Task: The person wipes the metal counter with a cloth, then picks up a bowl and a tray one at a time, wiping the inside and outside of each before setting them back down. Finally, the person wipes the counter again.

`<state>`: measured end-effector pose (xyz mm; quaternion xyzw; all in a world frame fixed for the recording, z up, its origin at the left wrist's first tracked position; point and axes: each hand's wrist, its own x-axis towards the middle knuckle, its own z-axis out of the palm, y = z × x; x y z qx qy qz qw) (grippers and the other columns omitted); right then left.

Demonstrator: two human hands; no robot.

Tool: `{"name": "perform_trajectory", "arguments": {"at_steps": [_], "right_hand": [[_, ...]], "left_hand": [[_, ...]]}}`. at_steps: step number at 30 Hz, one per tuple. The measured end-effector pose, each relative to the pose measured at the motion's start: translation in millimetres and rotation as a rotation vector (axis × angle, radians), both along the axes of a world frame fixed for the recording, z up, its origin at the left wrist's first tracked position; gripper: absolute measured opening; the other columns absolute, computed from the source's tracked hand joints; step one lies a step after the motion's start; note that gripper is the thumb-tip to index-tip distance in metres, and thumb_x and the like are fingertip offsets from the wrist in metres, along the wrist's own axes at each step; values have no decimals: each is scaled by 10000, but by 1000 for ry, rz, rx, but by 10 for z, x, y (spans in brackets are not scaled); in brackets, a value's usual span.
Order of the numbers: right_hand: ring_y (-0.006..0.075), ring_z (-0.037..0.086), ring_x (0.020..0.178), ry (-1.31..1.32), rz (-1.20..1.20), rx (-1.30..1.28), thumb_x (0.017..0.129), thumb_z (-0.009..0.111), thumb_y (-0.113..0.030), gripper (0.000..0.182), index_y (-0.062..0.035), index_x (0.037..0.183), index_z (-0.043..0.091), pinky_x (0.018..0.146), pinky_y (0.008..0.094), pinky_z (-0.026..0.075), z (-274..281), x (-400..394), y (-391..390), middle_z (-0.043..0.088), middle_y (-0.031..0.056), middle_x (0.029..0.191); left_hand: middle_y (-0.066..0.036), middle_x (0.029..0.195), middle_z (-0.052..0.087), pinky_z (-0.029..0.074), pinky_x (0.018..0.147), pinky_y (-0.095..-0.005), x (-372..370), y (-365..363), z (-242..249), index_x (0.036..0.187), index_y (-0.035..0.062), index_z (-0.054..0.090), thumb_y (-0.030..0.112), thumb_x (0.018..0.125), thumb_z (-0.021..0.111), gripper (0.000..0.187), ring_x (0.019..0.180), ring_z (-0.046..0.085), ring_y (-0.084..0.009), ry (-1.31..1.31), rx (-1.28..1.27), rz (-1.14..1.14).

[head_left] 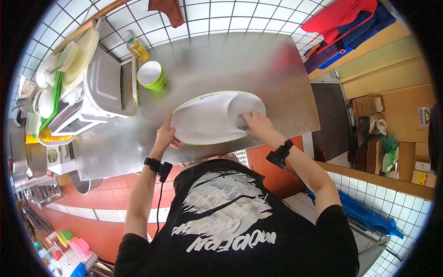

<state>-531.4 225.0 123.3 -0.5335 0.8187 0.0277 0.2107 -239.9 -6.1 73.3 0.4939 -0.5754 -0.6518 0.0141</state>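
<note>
A large white oval plate (203, 117) with a green rim lies on the steel table. Its right end has a rounded compartment set off by a curved ridge. At the plate's left end, my left hand (165, 135) grips the rim, with the index finger along the edge and the other fingers low beside it. My right hand (258, 125) reaches over the near right rim into the rounded compartment. Its fingers are closed and pressed down on a small dark grey thing (240, 122), mostly hidden by the fingers, whose kind I cannot make out.
Stacked green-and-white bowls (151, 75) stand at the table's back left, near a bottle of yellow liquid (135, 46). A white bin (110, 85) borders the steel table (207, 60) on the left. Red and blue cloths (339, 23) hang back right; cardboard boxes (367, 106) stand further right.
</note>
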Motion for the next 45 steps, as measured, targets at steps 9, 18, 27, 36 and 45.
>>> {"name": "perform_trajectory", "arguments": {"at_steps": [9,18,27,36,45], "right_hand": [[403,581,1076,-65,-274,-418,747,652,-137,604,-192,1336,533,925,474,487,39,-1141,205,548,223,1247],[454,493,1188,158,-367,-219,832,647,-251,593,-195,1398,478,986,494,451,-646,-1172,325,419,221,1410],[328,694,748,-354,-354,-257,936,588,-265,260,-9,975,571,669,459,536,-644,-935,268,659,185,763],[271,652,512,-455,-523,-381,963,587,-295,309,9,919,549,486,384,514,-637,-846,248,645,178,670],[290,710,682,-1371,-1023,-403,1005,355,-607,694,21,1262,501,595,384,589,380,-845,54,693,248,934]], "left_hand": [[-250,717,651,580,432,-422,-97,164,165,1352,20,335,105,885,527,512,534,684,-330,-197,-219,85],[-172,696,632,486,407,-357,23,129,-83,1049,-6,416,170,848,609,330,469,616,-242,-267,-354,43],[-168,728,645,559,461,-350,144,10,84,1073,-56,521,134,845,574,302,534,663,-226,-161,-216,-98],[-180,1171,612,632,770,-423,162,159,621,1395,-9,413,19,872,511,533,961,690,-305,294,142,58],[-123,1198,608,592,827,-374,143,185,1375,1408,30,434,-38,893,492,522,1073,629,-229,378,-321,-45]]}}
